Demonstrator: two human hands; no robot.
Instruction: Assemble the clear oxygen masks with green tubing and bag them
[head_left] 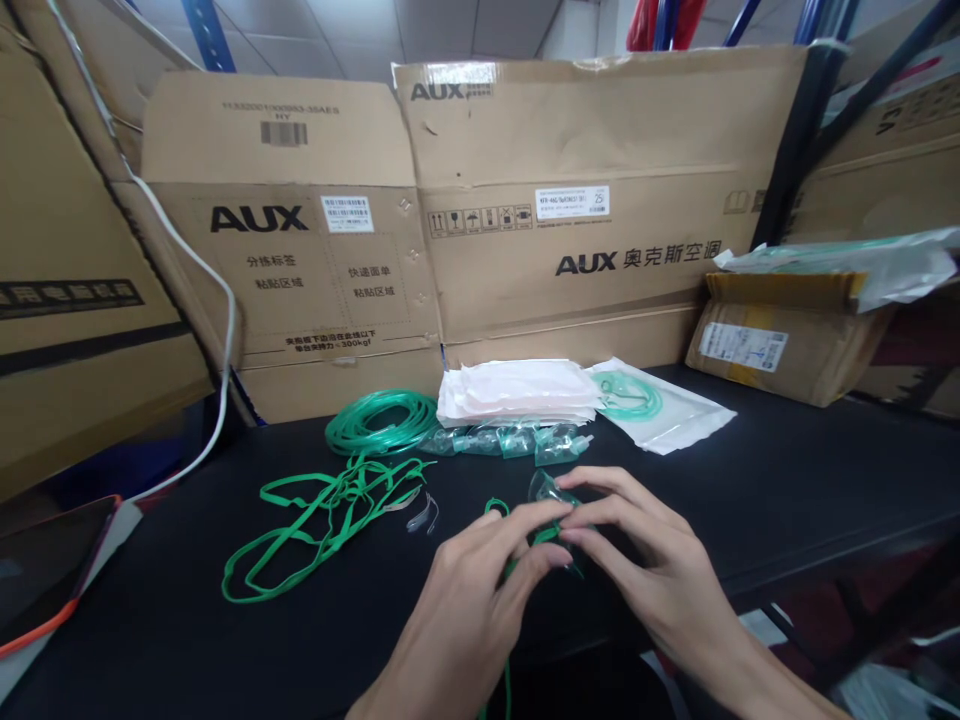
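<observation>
A clear, green-tinted oxygen mask (545, 488) is held just above the black table. The fingers of my right hand (660, 560) close on its side and edge. My left hand (480, 570) pinches a green elastic strap (547, 536) against the mask's near edge. Part of that strap loops up behind my left hand, and a length hangs down below it. Fingers hide much of the mask and the exact spot where strap and mask meet. Beyond my hands, several similar clear masks (555, 446) lie in a row.
Loose green straps (259, 599) and small clear pieces (422, 516) lie left. Behind them sit coiled green tubing (346, 430), stacked white packets (517, 385) and a packet with tubing inside (690, 420). Cardboard boxes (495, 290) line the back; a smaller box (817, 350) stands right.
</observation>
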